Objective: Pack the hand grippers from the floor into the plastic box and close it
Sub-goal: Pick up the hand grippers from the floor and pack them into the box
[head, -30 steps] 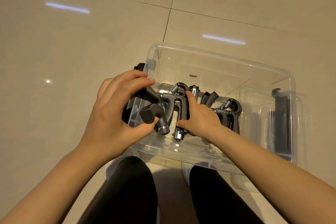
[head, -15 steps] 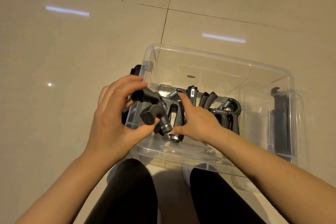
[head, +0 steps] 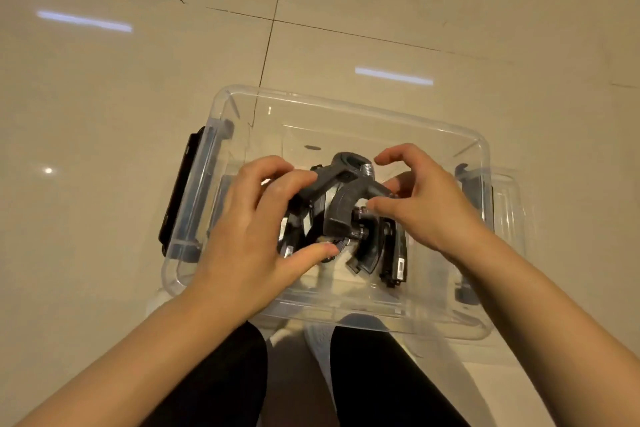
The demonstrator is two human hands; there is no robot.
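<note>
Floor [head: 104, 107]: beige glossy tiles, dark grout lines, a hairline crack far left, light strips reflected in the glaze.
Plastic box [head: 346, 107]: clear, rectangular, lidless, standing on the floor just ahead of the person's legs; dark latch handles on its left and right ends.
Legs [head: 214, 385]: in black, at the bottom edge of the view, close to the near wall of the box.
Left hand [head: 249, 236]: reaching over the near rim into the box; fingers curled over the left arm of the top hand gripper, thumb stretched low toward the middle of the pile.
Right hand [head: 426, 198]: inside the box on the right; thumb and lower fingers pinch the right arm of the same gripper, the index finger arched clear above it.
Top hand gripper [head: 343, 191]: grey-black, spring coil showing near its top ring, held between both hands above the others, within the box walls.
Other hand grippers [head: 381, 253]: black, heaped on the box bottom beneath the hands, handles overlapping; exact count cannot be told.
Label [head: 400, 265]: small pale sticker on one lower handle, too small to read.
</note>
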